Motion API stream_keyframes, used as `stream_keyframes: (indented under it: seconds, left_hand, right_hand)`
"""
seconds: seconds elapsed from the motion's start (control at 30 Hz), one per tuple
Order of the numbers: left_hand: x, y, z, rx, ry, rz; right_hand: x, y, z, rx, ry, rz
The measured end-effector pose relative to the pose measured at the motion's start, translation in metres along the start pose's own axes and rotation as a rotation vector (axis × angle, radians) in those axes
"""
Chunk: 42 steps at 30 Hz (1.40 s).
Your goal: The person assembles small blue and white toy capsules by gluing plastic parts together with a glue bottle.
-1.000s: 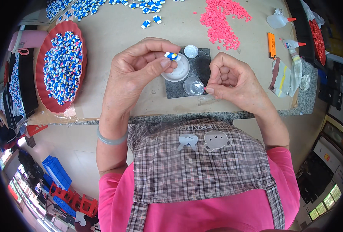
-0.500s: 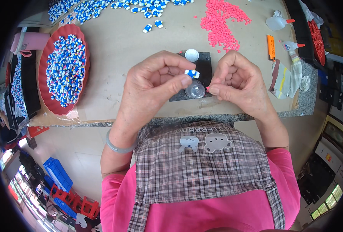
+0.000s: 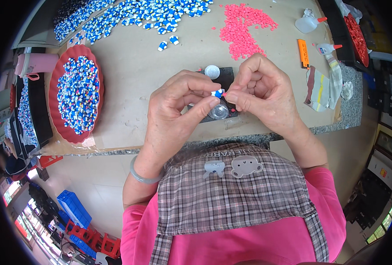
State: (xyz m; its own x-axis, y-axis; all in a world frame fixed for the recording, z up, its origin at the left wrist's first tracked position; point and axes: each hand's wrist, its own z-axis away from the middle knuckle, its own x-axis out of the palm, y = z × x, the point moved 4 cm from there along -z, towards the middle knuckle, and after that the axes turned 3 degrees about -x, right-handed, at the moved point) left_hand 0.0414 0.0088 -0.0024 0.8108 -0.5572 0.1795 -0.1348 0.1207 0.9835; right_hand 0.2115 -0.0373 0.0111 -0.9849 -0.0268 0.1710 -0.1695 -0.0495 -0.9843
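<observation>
My left hand (image 3: 178, 110) pinches a small blue and white piece (image 3: 216, 93) between thumb and fingertips. My right hand (image 3: 262, 90) meets it from the right, its thumb and forefinger closed on a tiny pink bit (image 3: 224, 94) touching that piece. Both hands hover over a dark square mat (image 3: 224, 76) on the table. On the mat lie a small white cap (image 3: 212, 71) and a clear round dish (image 3: 219, 111), partly hidden by my fingers.
A red oval tray (image 3: 54, 86) full of blue and white pieces sits at the left. More such pieces (image 3: 147, 13) lie spread at the back, beside a pink pile (image 3: 244, 28). Glue bottles (image 3: 308, 23), an orange lighter (image 3: 303, 53) and a striped cloth (image 3: 319, 88) lie at the right.
My hands have come together over the mat. The left hand carried the blue and white piece rightward and down, and the right hand now touches it with a pink bit.
</observation>
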Motion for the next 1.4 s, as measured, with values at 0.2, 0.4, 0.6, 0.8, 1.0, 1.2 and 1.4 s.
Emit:
stream_keyframes:
  seconds: [0.2, 0.4, 0.6, 0.8, 1.0, 1.2, 1.4]
  left_hand:
    - [0.002, 0.004, -0.002, 0.125, 0.042, -0.252]
    - [0.008, 0.014, -0.004, 0.255, 0.048, -0.483]
    - [0.007, 0.012, -0.003, 0.269, 0.059, -0.511]
    - [-0.041, 0.024, -0.002, 0.273, 0.266, -0.592]
    - [-0.157, 0.063, 0.03, 0.303, 0.784, -1.343]
    - [-0.143, 0.062, 0.022, 0.372, 0.755, -1.571]
    - [-0.089, 0.026, -0.014, 0.399, 0.42, -1.317]
  right_hand:
    - [0.0, 0.002, -0.001, -0.018, 0.018, 0.097]
    - [0.005, -0.004, 0.004, -0.21, 0.126, 0.447]
    - [0.01, -0.006, 0.008, -0.477, 0.168, 0.671]
    - [-0.054, -0.002, 0.005, -0.277, 0.331, 0.709]
    - [-0.111, 0.019, 0.004, -0.173, 0.4, 1.076]
    - [-0.099, 0.022, -0.004, -0.21, 0.4, 1.213]
    - [-0.098, 0.021, -0.012, -0.248, 0.323, 1.249]
